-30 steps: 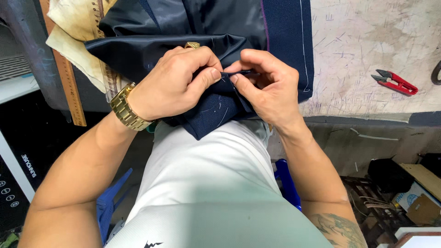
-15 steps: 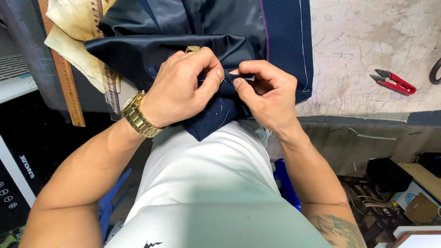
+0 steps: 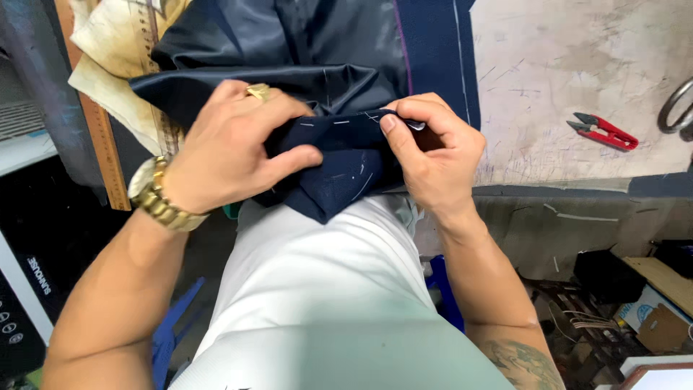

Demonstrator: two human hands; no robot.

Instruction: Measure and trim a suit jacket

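From my remote seat I count few such things. At the lower right, on the floor under the worktop (image 3: 577, 72), I see a cardboard box (image 3: 653, 318), brown with a white and blue printed side, lying among clutter. In the bottom right corner a bright white screen (image 3: 664, 377) with a dark reddish frame peeks in. At the far left a black panel (image 3: 32, 289) carries a small white printed label and a few round markings lower down.
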